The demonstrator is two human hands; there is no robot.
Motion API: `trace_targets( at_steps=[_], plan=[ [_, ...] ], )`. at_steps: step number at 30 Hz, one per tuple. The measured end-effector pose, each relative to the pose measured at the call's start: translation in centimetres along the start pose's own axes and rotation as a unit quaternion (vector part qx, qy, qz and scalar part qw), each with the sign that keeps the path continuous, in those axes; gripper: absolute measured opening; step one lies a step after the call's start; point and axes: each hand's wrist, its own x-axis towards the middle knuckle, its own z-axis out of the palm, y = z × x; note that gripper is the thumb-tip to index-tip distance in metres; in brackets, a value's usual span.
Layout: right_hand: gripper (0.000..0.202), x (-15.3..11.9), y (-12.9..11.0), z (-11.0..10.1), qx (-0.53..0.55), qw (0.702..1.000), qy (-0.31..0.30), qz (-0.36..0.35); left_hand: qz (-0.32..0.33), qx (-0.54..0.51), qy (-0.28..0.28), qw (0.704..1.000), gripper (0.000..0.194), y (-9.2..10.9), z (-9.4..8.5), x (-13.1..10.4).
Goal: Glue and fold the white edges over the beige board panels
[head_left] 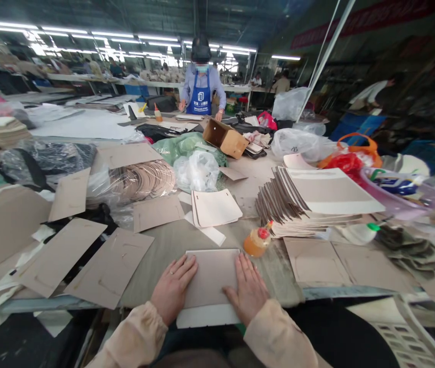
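from where i stand, a beige-grey panel [212, 281] lies flat at the front of the bench [282, 281], right before the person, with a thin white border along its far edge and a broad white strip along its near one, which reaches past the bench's front edge. the left hand [174, 286] rests on the panel's left side, its grip open, fingers stretched out and closed around nothing (there is a ring on one of them). the right hand [248, 286] lies over the right side, its grip open too, palm down, thumb spread inward across the panel.

just beyond the right hand stands a squat red-capped bottle [256, 245] of amber liquid. past the panel, a few pale rounded-corner sheets [217, 207] lie on the bench, and further right a tall, fanned stack of panels [332, 189] rises near a white bottle with a green cap [360, 233]. to the left, flat brown boards [110, 268] lie at angles, some marked with curved lines, and behind them curved pieces [143, 179] sit under clear plastic. across the way, beyond an open cardboard box [225, 139], stands a co-worker in a blue apron [202, 97].
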Motion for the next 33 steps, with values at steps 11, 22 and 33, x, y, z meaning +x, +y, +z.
trace_targets(
  at_steps=[11,22,33],
  plan=[
    [0.062,-1.2,0.3,2.7,0.147,0.968,0.199,-0.046,-0.31,-0.451,0.169,0.82,0.062,2.5,0.0,1.1],
    [0.057,-3.8,0.4,-6.2,0.507,0.829,0.197,0.129,-0.372,-0.761,0.096,0.523,0.051,8.1,-7.0,-3.1],
    [0.035,-5.4,-1.1,-6.3,0.605,0.779,-0.01,0.167,-0.356,-0.789,0.001,0.5,0.048,9.3,-6.5,-5.2]
  ],
)
